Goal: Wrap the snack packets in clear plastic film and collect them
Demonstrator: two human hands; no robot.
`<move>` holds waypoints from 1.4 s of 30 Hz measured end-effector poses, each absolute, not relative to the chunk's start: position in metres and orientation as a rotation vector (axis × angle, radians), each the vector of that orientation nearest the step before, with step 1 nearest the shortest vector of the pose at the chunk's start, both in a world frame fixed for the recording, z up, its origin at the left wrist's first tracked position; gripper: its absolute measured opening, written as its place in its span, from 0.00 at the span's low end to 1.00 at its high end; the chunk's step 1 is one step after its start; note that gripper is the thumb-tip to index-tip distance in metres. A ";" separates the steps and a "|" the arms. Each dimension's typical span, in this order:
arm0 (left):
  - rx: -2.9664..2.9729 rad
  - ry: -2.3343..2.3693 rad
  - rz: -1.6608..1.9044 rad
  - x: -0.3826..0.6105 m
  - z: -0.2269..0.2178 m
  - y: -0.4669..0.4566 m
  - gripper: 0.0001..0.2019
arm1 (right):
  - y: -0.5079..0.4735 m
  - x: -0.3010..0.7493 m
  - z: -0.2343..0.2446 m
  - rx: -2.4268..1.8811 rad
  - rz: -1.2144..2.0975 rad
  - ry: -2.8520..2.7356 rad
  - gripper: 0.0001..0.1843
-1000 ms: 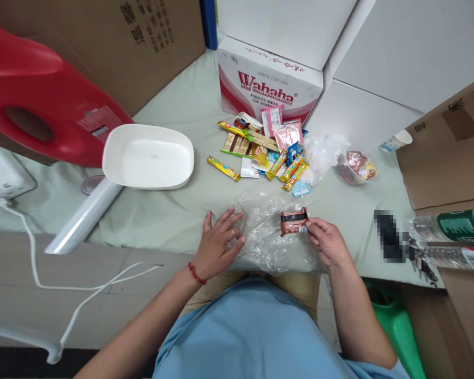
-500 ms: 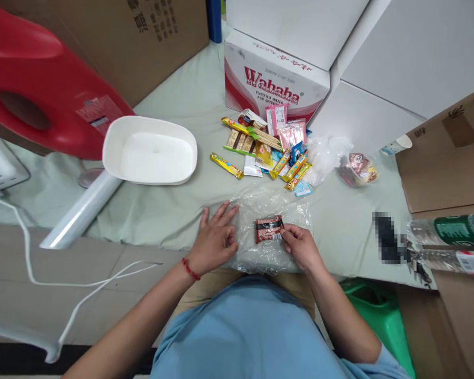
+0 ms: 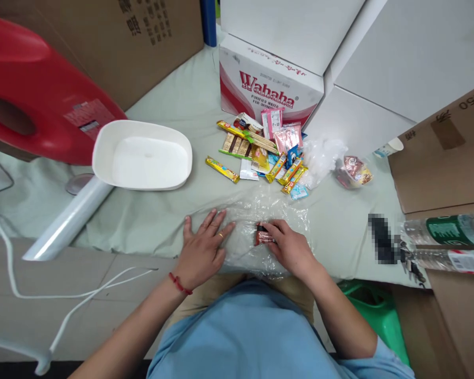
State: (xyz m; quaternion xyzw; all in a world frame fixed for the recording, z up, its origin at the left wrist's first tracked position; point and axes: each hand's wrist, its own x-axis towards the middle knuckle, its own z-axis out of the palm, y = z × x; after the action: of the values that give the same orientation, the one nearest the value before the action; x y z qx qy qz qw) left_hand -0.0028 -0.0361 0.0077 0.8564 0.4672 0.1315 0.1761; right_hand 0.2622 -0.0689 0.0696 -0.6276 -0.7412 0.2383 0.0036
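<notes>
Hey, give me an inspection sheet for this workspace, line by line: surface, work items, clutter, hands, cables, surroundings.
Surface: pale green cloth, wrinkled.
Work items: brown-red packet lying on clear plastic.
Clutter: snack pile behind the plastic; white tub to its left; keys and two bottles at right; pixelated dark item, unidentifiable.
Hands: left hand palm down, fingers spread, at the plastic's left side; right hand with fingers over the packet, grip unclear.
Cables: white cable hanging past the front edge at left.
Surroundings: red jug at left; water carton behind the snacks; green container below the right edge.
</notes>
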 end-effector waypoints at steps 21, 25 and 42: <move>2.393 1.384 0.478 0.003 0.003 -0.037 0.41 | 0.159 0.344 0.106 -2.022 -0.079 -2.342 0.15; 2.361 1.385 0.472 0.005 0.005 -0.038 0.42 | 0.092 0.333 0.123 -1.745 -0.150 -1.989 0.11; 2.427 1.435 0.354 0.006 0.006 -0.037 0.37 | -0.058 0.306 0.068 -1.519 0.734 -2.231 0.30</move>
State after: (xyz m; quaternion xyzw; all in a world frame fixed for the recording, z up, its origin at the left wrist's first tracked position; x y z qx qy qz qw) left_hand 0.0060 -0.0367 0.0063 0.8445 0.4993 0.1233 0.1492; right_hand 0.3058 -0.0578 0.0682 -0.5352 -0.7857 0.2586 0.1714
